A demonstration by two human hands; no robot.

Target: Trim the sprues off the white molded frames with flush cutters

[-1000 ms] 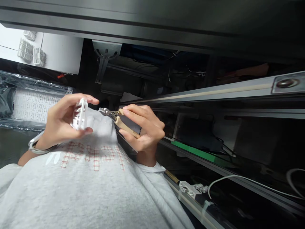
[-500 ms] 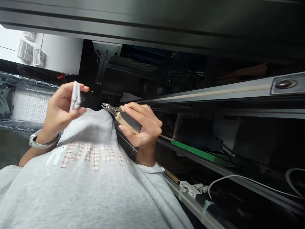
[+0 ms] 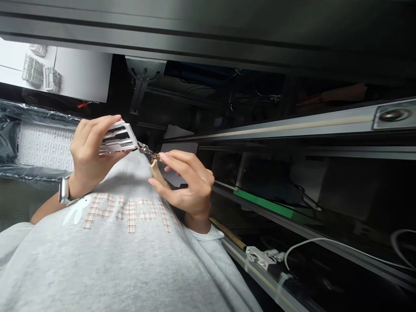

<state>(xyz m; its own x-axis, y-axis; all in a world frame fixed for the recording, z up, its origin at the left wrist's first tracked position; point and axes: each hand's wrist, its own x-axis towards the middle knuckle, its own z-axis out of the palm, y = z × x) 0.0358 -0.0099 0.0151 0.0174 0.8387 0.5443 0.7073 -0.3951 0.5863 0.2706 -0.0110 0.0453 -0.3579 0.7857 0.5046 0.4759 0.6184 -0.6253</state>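
Observation:
My left hand (image 3: 89, 149) grips a white slotted plastic frame (image 3: 118, 138) by its left side, with the slats facing the camera. In my right hand (image 3: 190, 184) is a pair of side cutters (image 3: 158, 173) with cream handles. Thumb and fingers lie along the two handles. The metal jaws are at the frame's lower right corner and appear to touch it; whether plastic sits between the blades I cannot tell. Both hands are held in front of the grey shirt.
A plastic-lined box (image 3: 45, 145) with rows of white parts stands at the left. Stacks of similar white frames (image 3: 32, 71) rest on a white table (image 3: 82, 71) at upper left. Metal rails (image 3: 276, 128) run along the right, with a white cable (image 3: 341, 244) below.
My left hand has turned, so the white frame now shows its slotted face instead of its edge. The side cutters have moved left, bringing their jaws to the frame's corner.

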